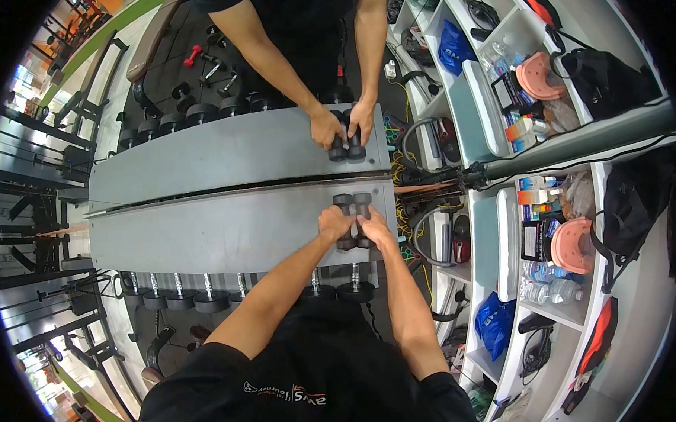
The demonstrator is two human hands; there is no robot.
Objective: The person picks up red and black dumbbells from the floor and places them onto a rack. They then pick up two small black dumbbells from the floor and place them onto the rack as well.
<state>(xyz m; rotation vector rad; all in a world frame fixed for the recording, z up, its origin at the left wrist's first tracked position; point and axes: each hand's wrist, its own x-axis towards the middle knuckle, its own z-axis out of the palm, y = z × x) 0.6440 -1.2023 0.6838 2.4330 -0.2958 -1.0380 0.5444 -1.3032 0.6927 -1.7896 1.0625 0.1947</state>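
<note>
Two small black dumbbells stand side by side on a grey board, their lengths pointing away from me. My left hand [335, 223] is closed on the handle of the left dumbbell [342, 201]. Around the handle of the right dumbbell [362, 200], close beside it, my right hand [375, 229] is closed. Both dumbbells lie near the right end of the grey board [203, 240]. My fingers partly hide the handles.
A mirror behind the board reflects my arms, the dumbbells and the room. Larger dumbbells [210, 302] hang in a row under the board's front edge. Cables [406, 213] tangle past its right end. White shelves [572, 316] at right hold bottles, a blue bag [494, 324] and a pink container [573, 245].
</note>
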